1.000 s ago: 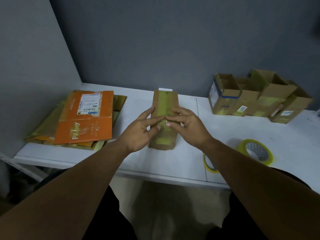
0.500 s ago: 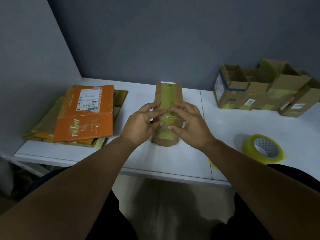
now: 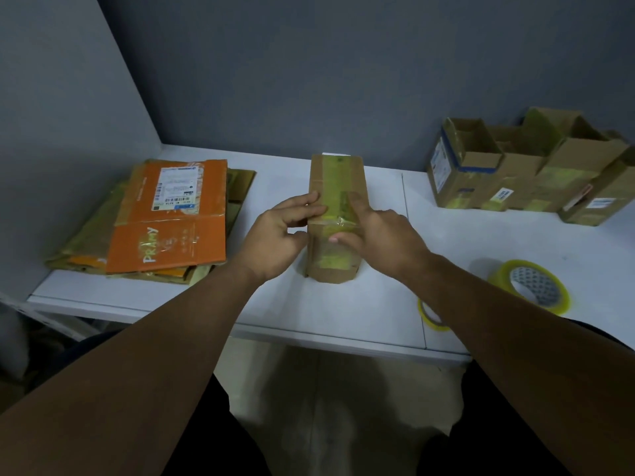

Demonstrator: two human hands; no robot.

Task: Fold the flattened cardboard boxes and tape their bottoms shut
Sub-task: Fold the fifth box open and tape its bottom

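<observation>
A narrow brown cardboard box (image 3: 331,180) lies lengthwise on the white desk (image 3: 309,304), its long axis running away from the person, and everything else is placed from it. A strip of yellowish tape (image 3: 338,173) runs down the middle of its upward face, and a clear, crinkled patch of tape sits about halfway along. The left hand (image 3: 278,235) is at the box's left edge: its fingers reach over onto the top face and its thumb lies against the left side, so it grips the box by that edge. The right hand (image 3: 381,235) comes in from the box's right; its fingers lie fairly straight on the top face and its thumb presses down on the crinkled tape, pressing rather than clasping. The two hands' fingertips are close together over the tape strip. To the left of the box, well apart from it, a stack of flattened boxes (image 3: 103,235) lies on the desk, with an orange flattened box (image 3: 171,218) bearing a white label on top. To the right of the box and farther back, against the grey wall (image 3: 343,80), a row of folded boxes (image 3: 515,176) stands with open tops. To the right of the box and nearer the person lies a yellow tape roll (image 3: 531,286), and a second tape roll (image 3: 429,316), partly hidden behind the right forearm, lies between it and the box, at the desk's near edge.
</observation>
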